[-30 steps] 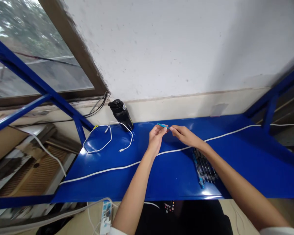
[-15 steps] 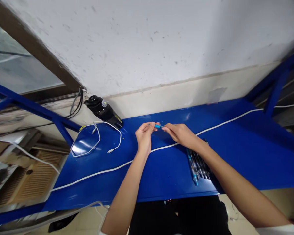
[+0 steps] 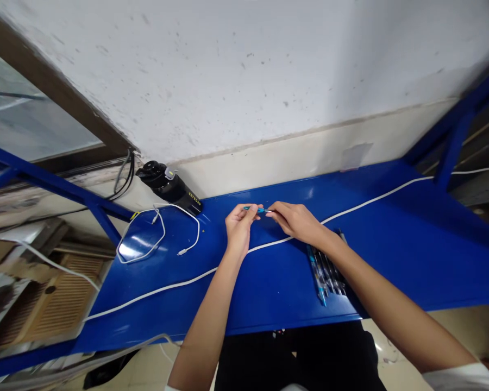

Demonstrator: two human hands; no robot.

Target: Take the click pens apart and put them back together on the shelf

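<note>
So there's a slim blue pen (image 3: 256,209) held up just above the table (image 3: 411,244), pinched in a narrow grip by the left hand (image 3: 240,231), with the right hand (image 3: 295,222) narrowly pinching its tip. Fingertips seem to give the fine control here. A pen stack (image 3: 325,274) sits near the right forearm, handy, with a white cable (image 3: 179,277) running beneath the hands and a black bottle (image 3: 169,184) against the wall.
</note>
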